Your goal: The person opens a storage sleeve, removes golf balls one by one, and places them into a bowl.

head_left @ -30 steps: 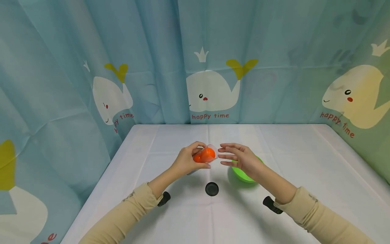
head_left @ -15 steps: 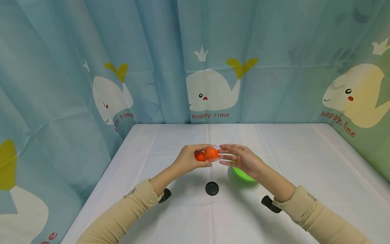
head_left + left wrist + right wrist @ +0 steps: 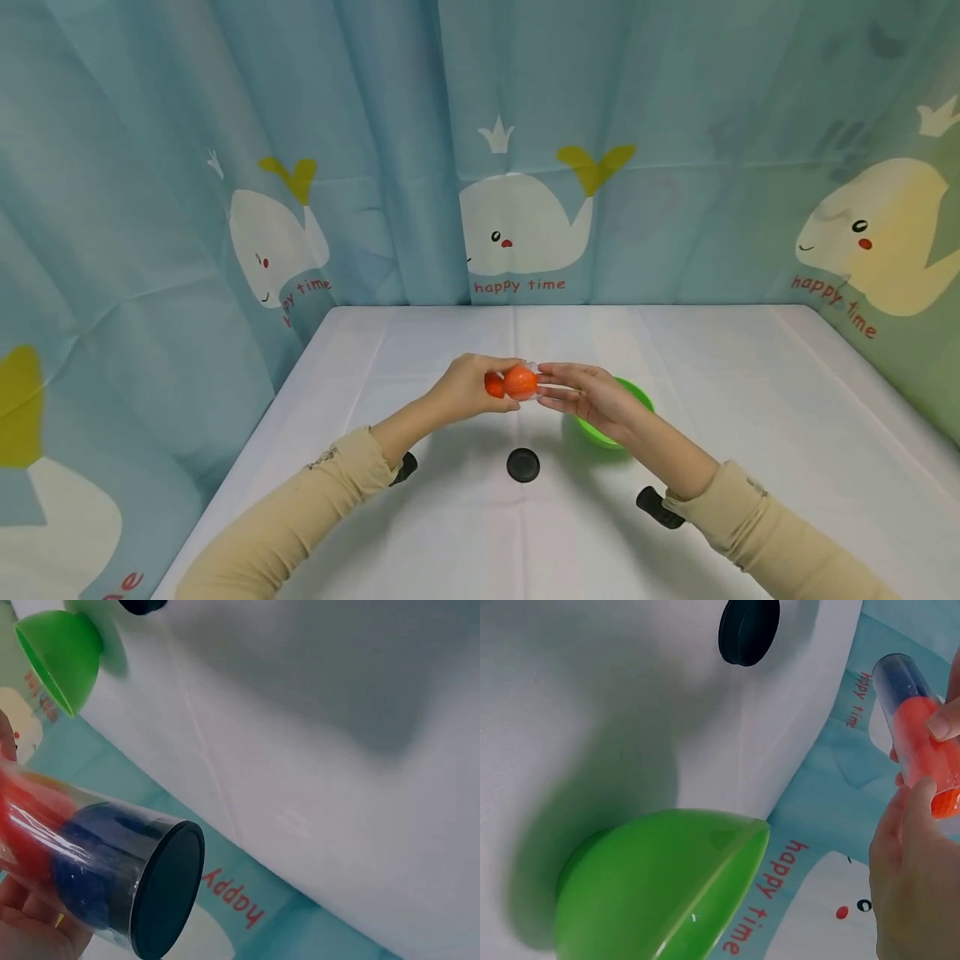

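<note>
A clear plastic tube (image 3: 517, 382) lies level above the table, gripped by my left hand (image 3: 480, 387). It holds orange balls at the mouth end and something dark blue (image 3: 90, 862) near its black bottom (image 3: 169, 889). My right hand (image 3: 551, 387) reaches over from the right with straight fingers (image 3: 907, 847), and their tips touch the tube's (image 3: 919, 727) mouth end. Below that hand a green bowl (image 3: 636, 398) stands on the white table (image 3: 750, 400). The tube's mouth itself is hidden by the fingers.
A round black lid (image 3: 522, 464) lies on the table in front of the hands, also seen as the lid (image 3: 748, 630) from the right wrist. The green bowl (image 3: 660, 885) looks empty as far as its inside shows. Whale-print curtains (image 3: 525, 167) close in the table's back and sides.
My right hand has moved left until its fingertips meet the tube's mouth end. The left hand has tipped the tube nearer to level and the orange balls have shifted toward the mouth.
</note>
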### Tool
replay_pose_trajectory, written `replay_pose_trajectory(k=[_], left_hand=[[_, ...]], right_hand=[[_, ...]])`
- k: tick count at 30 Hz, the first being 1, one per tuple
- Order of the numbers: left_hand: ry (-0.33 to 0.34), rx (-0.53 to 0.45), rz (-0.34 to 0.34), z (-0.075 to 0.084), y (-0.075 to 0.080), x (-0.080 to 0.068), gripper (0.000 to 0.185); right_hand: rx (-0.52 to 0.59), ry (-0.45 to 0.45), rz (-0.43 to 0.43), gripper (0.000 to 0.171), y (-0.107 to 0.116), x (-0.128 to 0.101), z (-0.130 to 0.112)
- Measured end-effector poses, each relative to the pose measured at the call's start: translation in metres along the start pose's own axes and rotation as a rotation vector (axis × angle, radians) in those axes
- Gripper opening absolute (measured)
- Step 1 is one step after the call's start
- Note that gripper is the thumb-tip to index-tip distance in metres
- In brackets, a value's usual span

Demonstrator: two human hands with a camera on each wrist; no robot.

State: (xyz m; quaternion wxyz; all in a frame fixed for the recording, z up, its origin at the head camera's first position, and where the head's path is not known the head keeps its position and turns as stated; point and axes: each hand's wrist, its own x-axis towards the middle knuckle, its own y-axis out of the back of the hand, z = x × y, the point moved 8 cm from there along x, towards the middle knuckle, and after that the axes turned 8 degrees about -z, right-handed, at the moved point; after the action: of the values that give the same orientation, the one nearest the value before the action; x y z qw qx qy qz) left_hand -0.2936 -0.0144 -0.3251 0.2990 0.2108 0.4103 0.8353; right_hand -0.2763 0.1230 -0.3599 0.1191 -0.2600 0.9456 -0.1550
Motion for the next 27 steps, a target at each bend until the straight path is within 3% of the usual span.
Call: replay_pose_trajectory(k=[5,13,27], left_hand=[[-0.015,0.052,-0.051,0.003,0.001,0.006,0.051],[0.02,0.085,-0.123,0.003,0.003,0.015,0.053],[0.055,0.252,-0.247,0.01,0.01,0.022,0.052]], right_hand=[[0.032,0.001,0.008,0.047,0.002,0.0,0.002],[0.083,-0.007,0.038,0.049,0.005,0.0,0.003],[0.113,0.014,0.004,0.056,0.003,0.005,0.009]])
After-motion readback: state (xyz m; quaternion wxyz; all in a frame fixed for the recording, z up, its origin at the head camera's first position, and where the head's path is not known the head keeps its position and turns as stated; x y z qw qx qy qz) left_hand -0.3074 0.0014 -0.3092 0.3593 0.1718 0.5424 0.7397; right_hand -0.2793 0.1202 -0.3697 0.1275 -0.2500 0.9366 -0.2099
